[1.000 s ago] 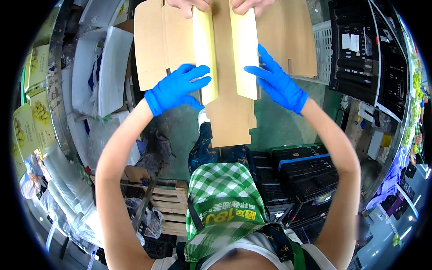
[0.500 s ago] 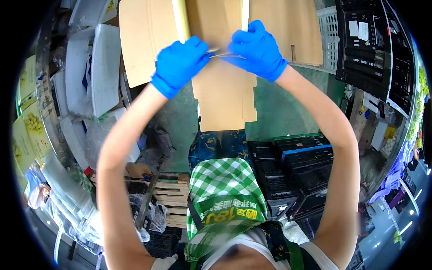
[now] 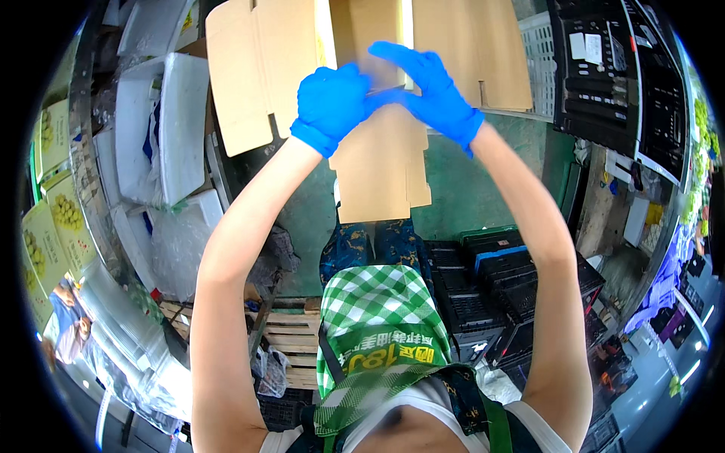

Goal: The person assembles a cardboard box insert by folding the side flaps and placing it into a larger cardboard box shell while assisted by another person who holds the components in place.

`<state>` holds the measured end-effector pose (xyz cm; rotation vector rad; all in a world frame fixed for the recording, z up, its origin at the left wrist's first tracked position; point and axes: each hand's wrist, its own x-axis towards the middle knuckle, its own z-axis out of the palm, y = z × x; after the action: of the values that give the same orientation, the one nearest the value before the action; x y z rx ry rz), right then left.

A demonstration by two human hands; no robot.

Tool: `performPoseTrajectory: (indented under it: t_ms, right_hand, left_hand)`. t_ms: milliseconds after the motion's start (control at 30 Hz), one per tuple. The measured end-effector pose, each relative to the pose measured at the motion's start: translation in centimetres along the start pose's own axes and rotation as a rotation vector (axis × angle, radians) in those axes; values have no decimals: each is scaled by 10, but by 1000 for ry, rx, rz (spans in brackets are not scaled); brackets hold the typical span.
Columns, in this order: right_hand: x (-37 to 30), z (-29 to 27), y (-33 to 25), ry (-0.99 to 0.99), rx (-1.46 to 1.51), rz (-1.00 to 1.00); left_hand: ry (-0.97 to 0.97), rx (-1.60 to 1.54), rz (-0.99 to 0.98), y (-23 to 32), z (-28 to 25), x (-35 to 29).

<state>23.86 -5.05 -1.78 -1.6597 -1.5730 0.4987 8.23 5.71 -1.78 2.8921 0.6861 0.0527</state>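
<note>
Two blue-gloved hands meet in front of me on a flat brown cardboard box blank [image 3: 377, 162], held up at arm's length above my green checked apron [image 3: 377, 325]. My left hand [image 3: 332, 106] has its fingers curled together against the card at about mid-height; whether they pinch a flap or only press on the face I cannot tell. My right hand [image 3: 430, 90] lies just beside it, touching glove to glove, with its fingers stretched out and slightly apart over the upper middle of the sheet, and I cannot tell if the thumb is clamped behind an edge. As I read it, the blank's long axis runs up and down, away from my chest, with side flaps spread to left and right above the hands and one panel hanging below them. Both hands sit at the centre fold line, the left a little lower and nearer to me. White foam boxes [image 3: 162, 128] stand to my left, black plastic crates [image 3: 513, 287] to my right on the floor
</note>
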Motion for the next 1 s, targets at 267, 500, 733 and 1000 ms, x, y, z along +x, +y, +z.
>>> performPoseTrajectory:
  t_ms: [267,500,733,1000]
  right_hand:
    - [-112,91,-57,792,795,844]
    - [-169,97,-70,292,-159,1026]
    - [-126,75,-66,304,99,1353]
    - [-131,20,-40,186,1294,1284]
  left_hand:
    - [206,50,41,12,9,-6]
    - [33,-42,11,18,-1,2]
    - [-37,-82,-36,26,-6,6]
    - [134,-42,30,28,-5,5]
